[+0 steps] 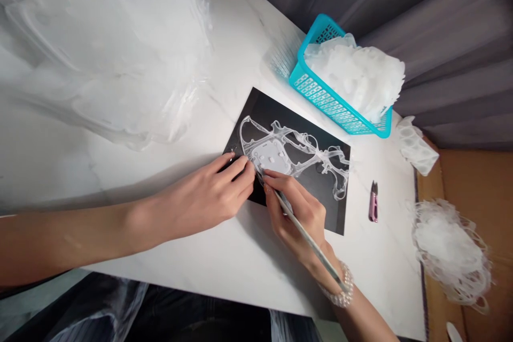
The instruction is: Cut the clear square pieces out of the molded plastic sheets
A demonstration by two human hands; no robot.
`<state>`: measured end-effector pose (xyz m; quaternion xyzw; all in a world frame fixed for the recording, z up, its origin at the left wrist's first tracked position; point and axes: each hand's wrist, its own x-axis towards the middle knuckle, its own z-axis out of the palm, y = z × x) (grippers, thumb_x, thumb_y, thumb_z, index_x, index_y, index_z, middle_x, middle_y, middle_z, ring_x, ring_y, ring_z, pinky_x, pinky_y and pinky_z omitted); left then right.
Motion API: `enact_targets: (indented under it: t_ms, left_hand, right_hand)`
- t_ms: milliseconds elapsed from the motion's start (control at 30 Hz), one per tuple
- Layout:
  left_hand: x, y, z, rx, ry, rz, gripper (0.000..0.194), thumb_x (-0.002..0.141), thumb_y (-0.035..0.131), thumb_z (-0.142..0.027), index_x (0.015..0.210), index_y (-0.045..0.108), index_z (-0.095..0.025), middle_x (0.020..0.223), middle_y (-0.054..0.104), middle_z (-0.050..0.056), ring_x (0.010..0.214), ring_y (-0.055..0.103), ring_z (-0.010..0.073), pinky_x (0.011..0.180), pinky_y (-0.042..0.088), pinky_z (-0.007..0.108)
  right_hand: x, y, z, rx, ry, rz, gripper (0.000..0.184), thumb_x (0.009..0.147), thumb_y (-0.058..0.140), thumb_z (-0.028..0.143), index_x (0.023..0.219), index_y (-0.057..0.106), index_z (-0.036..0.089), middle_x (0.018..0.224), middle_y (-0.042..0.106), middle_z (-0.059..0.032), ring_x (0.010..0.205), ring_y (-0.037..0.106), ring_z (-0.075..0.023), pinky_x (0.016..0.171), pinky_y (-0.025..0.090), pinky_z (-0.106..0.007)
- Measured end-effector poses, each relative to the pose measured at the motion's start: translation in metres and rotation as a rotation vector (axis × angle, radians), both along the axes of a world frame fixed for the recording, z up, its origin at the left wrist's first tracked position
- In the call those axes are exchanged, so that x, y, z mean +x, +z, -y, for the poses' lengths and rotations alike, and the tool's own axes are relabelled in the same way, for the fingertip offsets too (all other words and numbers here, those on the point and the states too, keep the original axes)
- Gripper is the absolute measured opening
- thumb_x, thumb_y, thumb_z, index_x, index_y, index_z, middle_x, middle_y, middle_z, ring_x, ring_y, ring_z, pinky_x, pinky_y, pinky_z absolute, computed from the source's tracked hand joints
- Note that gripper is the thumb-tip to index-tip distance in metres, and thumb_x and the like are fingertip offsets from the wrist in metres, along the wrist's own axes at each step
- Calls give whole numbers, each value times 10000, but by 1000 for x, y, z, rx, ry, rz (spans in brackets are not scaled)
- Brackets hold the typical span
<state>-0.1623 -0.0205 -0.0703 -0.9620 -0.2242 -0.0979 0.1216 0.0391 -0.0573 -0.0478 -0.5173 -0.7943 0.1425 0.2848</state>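
A clear moulded plastic piece [272,155], with a flat plate and thin branching runners, lies on a black sheet [276,109]. My left hand [216,192] grips the piece's near left edge, its fingertips pressing on the plastic. My right hand [294,214] holds a slender silver-grey rod-like tool [310,240], whose tip meets the plate's lower edge. The tip itself is hidden behind my fingers. A beaded bracelet [340,286] circles my right wrist.
A teal plastic basket [320,97] holds translucent plastic pieces [355,77]. Pink-handled thread snips [373,206] lie on the white marble-patterned table [200,272]. A tangled clear plastic pile [449,251] rests on cardboard at right. A large clear plastic mass [108,48] fills the upper left.
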Motion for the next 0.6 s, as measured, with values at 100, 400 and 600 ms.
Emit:
enact_targets:
  t_ms: [100,400,600]
  left_hand:
    - [0,2,0,0,0,10,381,910,418,-90,1239,585,6,1265,612,216,1180,567,336,992,479,441]
    - [2,-5,0,-36,19,56,419,925,416,-143,1305,542,-22,1268,615,195,1193,553,327,1008,459,452]
    - [1,-6,2,-26,15,31,429,924,430,-149,1317,536,-13,1298,598,204,1225,529,336,1024,439,459]
  right_hand:
    - [-1,-1,0,17,-17,4,174,911,550,46,1001,623,176,1009,724,-97,962,713,-165,822,586,-272]
    - [0,-4,4,79,9,27,186,891,567,15,1017,623,140,976,732,-104,994,709,-159,874,565,-229]
    - [1,-9,6,101,27,64,209,892,562,13,1044,613,147,985,728,-109,1011,707,-169,863,575,-240]
